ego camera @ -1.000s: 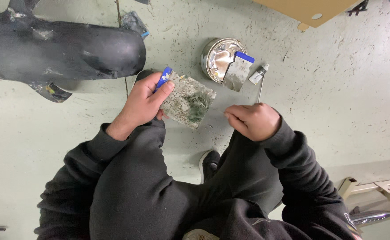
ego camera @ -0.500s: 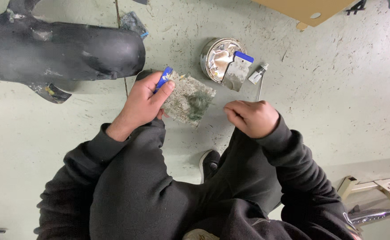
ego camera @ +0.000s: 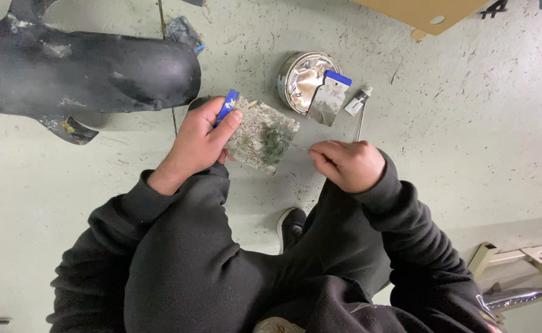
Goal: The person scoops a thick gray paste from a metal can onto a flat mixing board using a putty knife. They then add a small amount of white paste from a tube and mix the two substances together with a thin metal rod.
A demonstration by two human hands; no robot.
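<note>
Left hand (ego camera: 200, 142) grips a blue-handled spreader (ego camera: 260, 131) smeared with grey filler, held over the floor beside the open tin (ego camera: 305, 77); right hand (ego camera: 348, 165) curled loosely, apparently empty. Filler-loading step, judging by the smear; blade needs levelling.

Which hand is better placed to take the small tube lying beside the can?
Probably the right hand: it is empty and lies just below the small tube. The left hand already grips a blue-handled scraper.
</note>
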